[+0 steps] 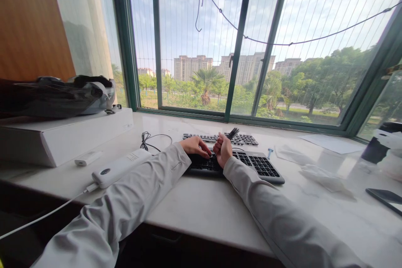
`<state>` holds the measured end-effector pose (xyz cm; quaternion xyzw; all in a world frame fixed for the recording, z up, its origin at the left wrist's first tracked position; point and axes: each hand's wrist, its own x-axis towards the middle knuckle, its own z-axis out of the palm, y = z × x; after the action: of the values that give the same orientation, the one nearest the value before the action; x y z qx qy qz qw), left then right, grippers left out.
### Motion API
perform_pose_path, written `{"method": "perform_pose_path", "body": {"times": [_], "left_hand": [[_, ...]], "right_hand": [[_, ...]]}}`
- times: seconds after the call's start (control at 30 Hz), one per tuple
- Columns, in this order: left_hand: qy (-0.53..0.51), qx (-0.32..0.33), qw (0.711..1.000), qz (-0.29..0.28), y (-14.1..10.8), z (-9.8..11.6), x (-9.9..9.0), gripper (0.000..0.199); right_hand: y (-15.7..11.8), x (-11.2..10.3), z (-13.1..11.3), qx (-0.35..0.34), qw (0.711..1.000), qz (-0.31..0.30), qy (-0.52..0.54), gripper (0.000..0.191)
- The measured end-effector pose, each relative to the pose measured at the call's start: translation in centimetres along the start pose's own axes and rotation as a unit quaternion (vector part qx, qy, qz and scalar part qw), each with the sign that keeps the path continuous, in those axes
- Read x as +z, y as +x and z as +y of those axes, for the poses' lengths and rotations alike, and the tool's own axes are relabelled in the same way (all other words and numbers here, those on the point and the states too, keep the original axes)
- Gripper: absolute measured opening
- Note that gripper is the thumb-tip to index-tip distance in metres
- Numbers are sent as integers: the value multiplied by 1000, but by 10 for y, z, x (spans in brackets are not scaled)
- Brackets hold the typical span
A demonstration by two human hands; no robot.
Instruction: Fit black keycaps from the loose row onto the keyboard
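Head view. Keyboard (265,167) is lying flat on the pale surface (194,205) and is serving as landmark. Its right part is showing dark, open key wells. Keycaps (248,139) are lying in keyboard-like rows just behind the keyboard, probably being kept in order so that each one's place is staying readable.

Left hand (196,146) is reaching over the keyboard's left half, fingers bending down; whether the fingertips are pinching anything, I cannot tell. Right hand (223,150) is curling closed around what is looking like a brush (234,133), over the keyboard's middle; dark bristles are pointing up and to the right, apparently so that they are keeping clear of the left fingers.

Left of the keyboard: dark cable (145,141) is lying looped; white power bank (117,171) is resting farther out, plugged in. Right of the keyboard: small blue tool (270,152) is lying just beside the rear corner, seemingly within easy reach; crumpled white sheet (325,178) is lying beyond it.
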<state>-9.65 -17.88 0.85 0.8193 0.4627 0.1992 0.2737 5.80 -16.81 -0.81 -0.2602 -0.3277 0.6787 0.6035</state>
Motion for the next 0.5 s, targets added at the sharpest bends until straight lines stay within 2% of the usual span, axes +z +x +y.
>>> {"method": "perform_pose_path", "body": {"times": [0.13, 0.5], "left_hand": [[-4, 1, 1000, 0, 0, 1, 0, 46], [-11, 8, 1000, 1, 1, -3, 0, 44]], "right_hand": [[3, -1, -3, 51, 999, 3, 2, 36], [1, 3, -5, 65, 996, -20, -49, 39]]}}
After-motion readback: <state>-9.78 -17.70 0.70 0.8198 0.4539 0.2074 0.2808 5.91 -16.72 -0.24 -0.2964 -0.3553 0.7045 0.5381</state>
